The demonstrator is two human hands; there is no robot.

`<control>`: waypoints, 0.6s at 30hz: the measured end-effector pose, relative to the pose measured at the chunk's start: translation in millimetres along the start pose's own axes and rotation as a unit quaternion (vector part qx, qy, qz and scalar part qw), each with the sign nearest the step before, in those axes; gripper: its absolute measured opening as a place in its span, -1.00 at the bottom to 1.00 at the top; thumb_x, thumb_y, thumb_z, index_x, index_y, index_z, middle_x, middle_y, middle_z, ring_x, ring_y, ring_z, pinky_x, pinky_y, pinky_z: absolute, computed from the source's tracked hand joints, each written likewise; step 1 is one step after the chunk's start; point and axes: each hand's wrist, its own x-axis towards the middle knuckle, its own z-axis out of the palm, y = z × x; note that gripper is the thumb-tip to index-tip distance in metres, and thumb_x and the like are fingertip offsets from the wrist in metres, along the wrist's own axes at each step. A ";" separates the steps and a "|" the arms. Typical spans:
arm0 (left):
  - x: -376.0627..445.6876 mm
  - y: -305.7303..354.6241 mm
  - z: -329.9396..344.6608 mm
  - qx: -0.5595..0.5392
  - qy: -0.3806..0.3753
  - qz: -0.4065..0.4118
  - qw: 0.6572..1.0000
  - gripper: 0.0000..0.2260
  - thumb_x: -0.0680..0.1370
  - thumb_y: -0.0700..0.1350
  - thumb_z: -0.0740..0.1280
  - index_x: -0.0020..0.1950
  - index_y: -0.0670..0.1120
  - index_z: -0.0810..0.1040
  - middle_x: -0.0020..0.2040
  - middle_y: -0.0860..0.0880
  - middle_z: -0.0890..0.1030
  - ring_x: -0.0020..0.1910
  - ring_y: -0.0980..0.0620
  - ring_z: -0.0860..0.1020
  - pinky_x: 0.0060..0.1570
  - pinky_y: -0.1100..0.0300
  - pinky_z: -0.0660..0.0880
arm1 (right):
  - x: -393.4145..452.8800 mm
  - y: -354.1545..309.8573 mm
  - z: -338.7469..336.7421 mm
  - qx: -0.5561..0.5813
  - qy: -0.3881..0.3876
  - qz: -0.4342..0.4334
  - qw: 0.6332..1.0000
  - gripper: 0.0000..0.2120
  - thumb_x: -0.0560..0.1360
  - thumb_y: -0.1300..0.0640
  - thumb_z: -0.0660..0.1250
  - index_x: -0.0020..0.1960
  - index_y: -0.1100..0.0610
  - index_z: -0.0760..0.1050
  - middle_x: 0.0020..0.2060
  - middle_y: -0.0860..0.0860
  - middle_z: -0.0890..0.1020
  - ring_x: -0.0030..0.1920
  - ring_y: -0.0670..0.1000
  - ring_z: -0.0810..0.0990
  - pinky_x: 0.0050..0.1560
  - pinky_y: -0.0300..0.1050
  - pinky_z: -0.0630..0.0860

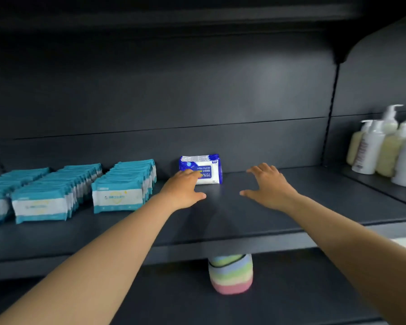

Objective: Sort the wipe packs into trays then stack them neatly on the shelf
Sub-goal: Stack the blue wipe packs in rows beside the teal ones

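Head view, pack: the blue-and-white soft plastic alcohol-wipe pack (203, 170) stands alone near the back of the dark grey metal shelf (244, 221), printing upside down.
Left hand (183, 188): fingers spread, tips at the pack's front, gripping nothing.
Right hand (270, 186): spread, empty, apart from the pack.
Neighbours: rows of teal-and-white wipe packs (117, 188) at left.
Advice: square the pack gently from both sides, probably in line with the teal rows.
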 end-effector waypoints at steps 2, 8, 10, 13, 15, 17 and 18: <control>-35.2 22.0 -4.1 -0.007 0.013 0.013 1.000 -0.46 0.52 0.07 0.33 0.45 -0.06 0.29 0.44 -0.02 0.30 0.41 -0.04 0.26 0.32 0.11 0.27 | -42.1 0.3 -17.1 -0.010 -0.003 -0.008 1.000 -0.33 0.45 -0.21 0.35 0.44 0.07 0.26 0.34 0.07 0.34 0.38 0.11 0.27 0.35 0.03 0.31; -141.4 87.9 15.4 -0.059 0.015 0.034 0.998 -0.51 0.51 0.02 0.34 0.41 -0.03 0.33 0.38 0.00 0.35 0.38 -0.01 0.30 0.29 0.08 0.33 | -165.7 13.7 -33.6 -0.025 -0.012 -0.017 0.999 -0.37 0.44 -0.13 0.39 0.40 0.08 0.31 0.27 0.08 0.38 0.32 0.14 0.32 0.28 0.02 0.34; -168.1 105.9 34.7 -0.069 -0.001 0.030 0.997 -0.53 0.51 0.00 0.33 0.40 -0.03 0.34 0.35 -0.01 0.37 0.35 -0.02 0.33 0.27 0.09 0.34 | -201.2 23.0 -27.1 -0.020 -0.017 -0.010 1.000 -0.38 0.42 -0.13 0.40 0.38 0.10 0.33 0.26 0.08 0.39 0.31 0.15 0.33 0.26 0.01 0.36; -199.9 127.2 75.0 -0.065 -0.039 0.025 0.997 -0.54 0.51 -0.02 0.32 0.39 -0.04 0.35 0.34 -0.03 0.38 0.33 -0.06 0.35 0.25 0.06 0.37 | -248.6 41.3 -6.9 -0.023 -0.062 -0.001 0.998 -0.34 0.42 -0.18 0.39 0.41 0.07 0.31 0.32 0.06 0.37 0.35 0.12 0.31 0.32 0.02 0.34; -216.1 136.7 109.2 -0.072 -0.066 0.026 0.995 -0.52 0.51 0.00 0.32 0.40 -0.06 0.34 0.38 -0.03 0.36 0.35 -0.06 0.33 0.28 0.05 0.35 | -273.7 56.5 12.9 -0.017 -0.096 0.010 0.995 -0.34 0.43 -0.18 0.39 0.42 0.06 0.30 0.32 0.04 0.37 0.35 0.10 0.30 0.31 0.03 0.34; -230.0 143.6 148.4 -0.088 -0.101 0.023 0.991 -0.51 0.51 0.00 0.33 0.41 -0.04 0.34 0.38 -0.01 0.35 0.36 -0.03 0.32 0.28 0.07 0.35 | -294.6 73.0 36.4 -0.007 -0.125 0.019 0.992 -0.36 0.44 -0.15 0.39 0.42 0.06 0.30 0.30 0.04 0.38 0.34 0.10 0.30 0.30 0.02 0.34; -236.2 146.4 168.5 -0.096 -0.121 0.015 0.988 -0.52 0.51 -0.01 0.33 0.40 -0.03 0.34 0.36 0.00 0.35 0.35 -0.03 0.33 0.27 0.08 0.35 | -303.5 82.0 49.3 -0.002 -0.138 0.022 0.990 -0.38 0.45 -0.14 0.39 0.41 0.07 0.30 0.30 0.04 0.38 0.34 0.10 0.30 0.30 0.02 0.34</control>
